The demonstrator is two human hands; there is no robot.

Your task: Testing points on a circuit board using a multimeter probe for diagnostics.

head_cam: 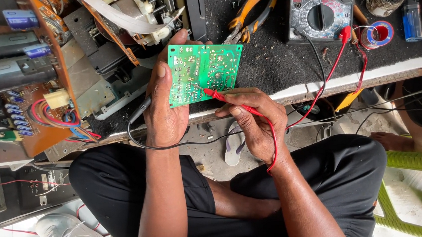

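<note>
Two bare hands work over a green circuit board held upright at the bench edge: the left hand grips its left side, thumb across the solder face, with a black probe tucked against the palm, while the right hand pinches a red probe whose tip touches the board's lower right area. Both leads run up to a black multimeter with a round dial, cut off at the top edge. Beside it sit a roll of red-and-blue tape and a blue lighter — partly cropped — and orange-handled pliers lie on the dark mat. At left, an opened chassis shows an orange-brown board with blue capacitors; a grey box below carries a small white label, its print too small to make out.
</note>
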